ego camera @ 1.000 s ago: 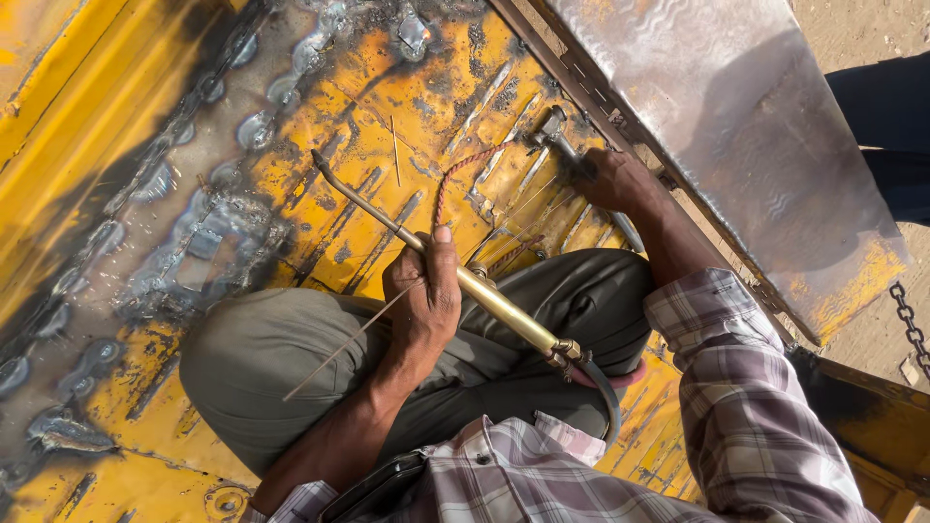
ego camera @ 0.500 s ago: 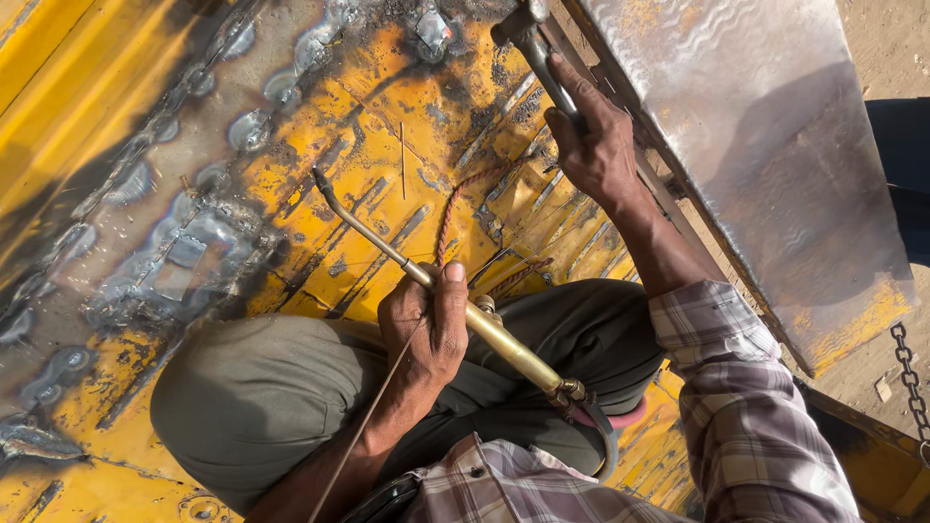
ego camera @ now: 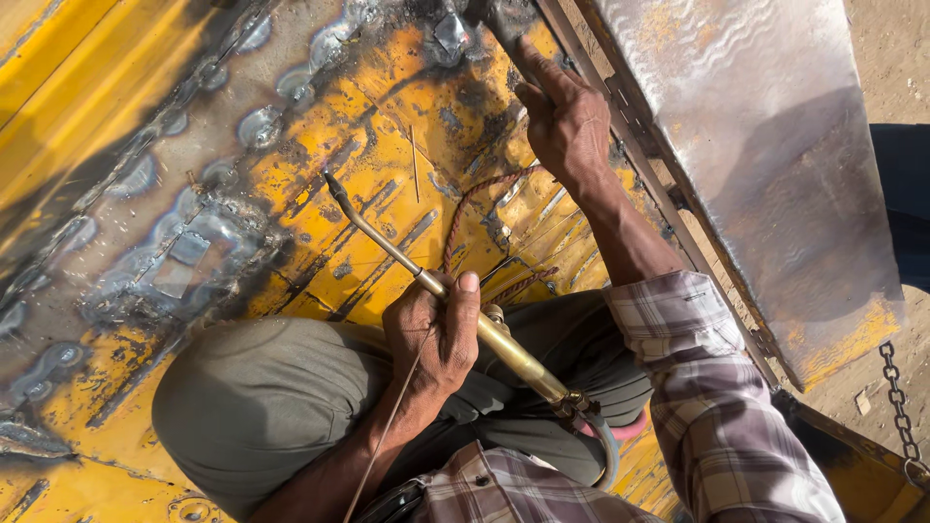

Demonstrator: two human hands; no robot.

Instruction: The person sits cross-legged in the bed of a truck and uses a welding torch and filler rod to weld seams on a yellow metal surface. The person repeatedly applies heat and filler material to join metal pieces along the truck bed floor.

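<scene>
My left hand (ego camera: pixel 436 339) is closed round a brass welding torch (ego camera: pixel 504 351). Its bent dark nozzle (ego camera: pixel 341 194) points up-left over the scorched yellow metal panel (ego camera: pixel 320 126). A thin filler wire (ego camera: pixel 383 441) runs down from the same hand. My right hand (ego camera: pixel 562 111) reaches to the top of the view, along the edge of a grey steel plate (ego camera: pixel 765 145). It grips a dark metal tool (ego camera: pixel 499 17) whose far end is cut off by the frame.
My knee in olive trousers (ego camera: pixel 252 407) is folded under the torch. A reddish twisted hose (ego camera: pixel 463 205) lies on the panel. Grey weld patches (ego camera: pixel 174 266) run along the left. A chain (ego camera: pixel 899 407) hangs at the right, over sandy ground.
My right hand has moved up and away along the plate's edge with the dark tool. The left hand has kept the torch and wire, with the nozzle still over the panel.
</scene>
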